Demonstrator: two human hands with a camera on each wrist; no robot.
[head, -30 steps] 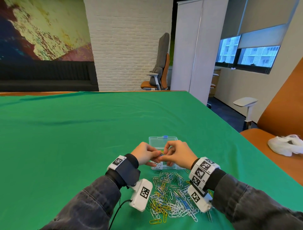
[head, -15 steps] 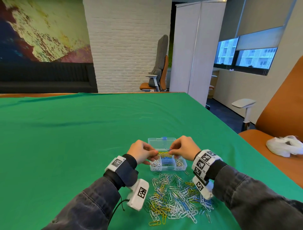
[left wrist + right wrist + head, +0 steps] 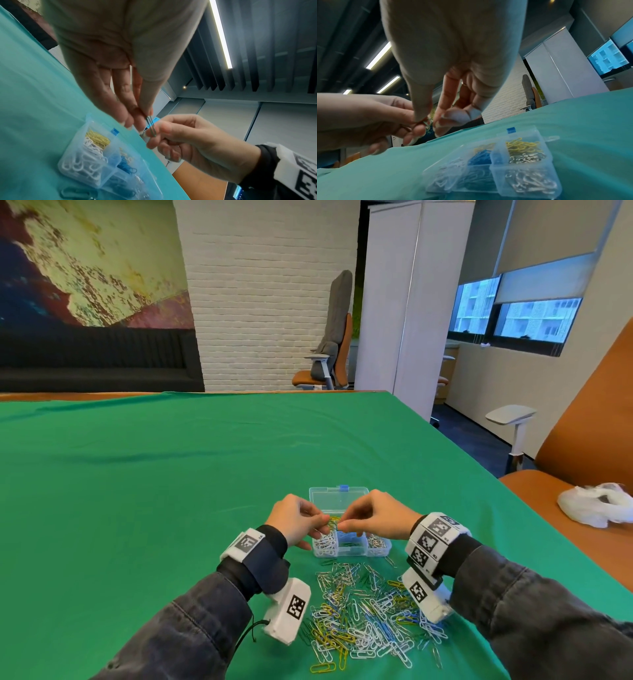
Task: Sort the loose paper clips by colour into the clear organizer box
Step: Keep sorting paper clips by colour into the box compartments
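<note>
The clear organizer box (image 3: 351, 549) stands open on the green cloth, lid (image 3: 339, 499) laid back. Its compartments hold white, yellow, blue, green and silver clips (image 3: 522, 146). Both hands hover just above it, fingertips meeting. My left hand (image 3: 323, 527) pinches a dark green paper clip (image 3: 150, 125) between thumb and fingertip (image 3: 145, 117). My right hand (image 3: 342, 525) pinches the same clip's lower end (image 3: 154, 135), its other fingers curled. In the right wrist view the clip is almost hidden between the right hand (image 3: 428, 120) and the left hand's fingers (image 3: 418, 127). The loose pile of mixed clips (image 3: 363, 611) lies between my wrists, nearer me.
The green cloth (image 3: 154, 491) covers the table (image 3: 78, 396) far to the left and back. The table's right edge runs close beside my right arm, with an orange chair (image 3: 582, 440) and a white bag (image 3: 596, 505) beyond it.
A second ago my hands were pressed close together over the box. They have drawn slightly apart, only the fingertips still meeting on the clip, and more of the box shows.
</note>
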